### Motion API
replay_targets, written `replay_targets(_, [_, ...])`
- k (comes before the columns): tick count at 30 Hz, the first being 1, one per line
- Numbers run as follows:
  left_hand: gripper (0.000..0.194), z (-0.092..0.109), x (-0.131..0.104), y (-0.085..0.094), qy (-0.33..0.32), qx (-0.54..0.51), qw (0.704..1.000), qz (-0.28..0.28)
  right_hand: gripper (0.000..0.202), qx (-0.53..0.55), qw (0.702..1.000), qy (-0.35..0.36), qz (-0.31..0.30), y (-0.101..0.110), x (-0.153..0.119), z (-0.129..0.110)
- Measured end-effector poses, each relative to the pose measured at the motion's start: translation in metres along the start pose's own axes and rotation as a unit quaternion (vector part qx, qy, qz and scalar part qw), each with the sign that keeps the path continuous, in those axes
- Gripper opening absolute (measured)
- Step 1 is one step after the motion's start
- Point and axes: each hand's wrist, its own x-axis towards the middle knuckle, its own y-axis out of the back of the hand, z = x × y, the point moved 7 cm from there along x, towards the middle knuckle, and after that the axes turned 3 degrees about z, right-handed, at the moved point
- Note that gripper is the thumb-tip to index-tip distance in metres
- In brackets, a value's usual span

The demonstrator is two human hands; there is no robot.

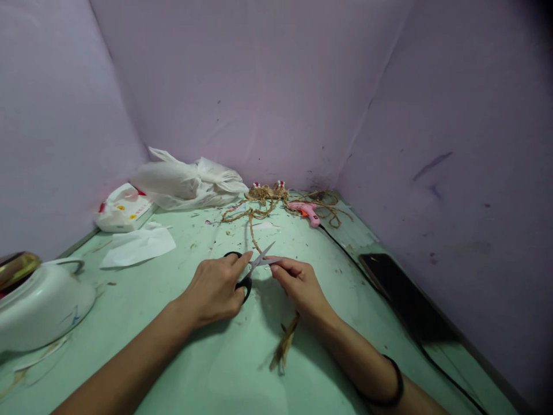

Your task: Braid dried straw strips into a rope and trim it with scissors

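My left hand (215,289) is closed on a pair of scissors (261,257), its fingers in the black handles. The blades stand apart, pointing toward my right hand (306,291). A strand of brown twine (254,235) runs from the back of the table down to the blades. My right hand pinches the twine beside the blade tips; the exact grip is partly hidden by its fingers. Below the right wrist shows a frayed brown bundle (285,347); I cannot tell whether it belongs to the same strand.
A pink glue gun (307,212) with a black cord lies behind, near tangled twine (268,195). A dark phone (401,294) rests at the right. On the left are a white bowl (52,308), white paper (140,246), a tissue pack (125,208) and a plastic bag (185,181).
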Motion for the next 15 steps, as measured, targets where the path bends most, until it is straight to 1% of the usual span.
replay_targets(4, [0.06,0.0012,-0.0005,0.001,-0.013,0.011,1.0,-0.013,0.02,-0.032,0.998,0.058,-0.007,0.0003,0.0014,-0.0074])
replay_targets(7, [0.06,0.0011,-0.001,0.0002,-0.01,0.004,1.0,-0.028,0.018,-0.067,0.994,0.081,-0.004,0.0008,0.0012,-0.0094])
replay_targets(11, [0.06,-0.0004,-0.0014,-0.0026,-0.004,-0.019,0.999,-0.04,0.017,-0.081,0.993,0.091,0.004,0.0021,0.0009,-0.0084])
replay_targets(15, [0.059,-0.0024,-0.0012,-0.0032,-0.005,-0.048,0.998,-0.036,0.017,-0.081,0.992,0.093,0.006,0.0026,0.0004,-0.0078])
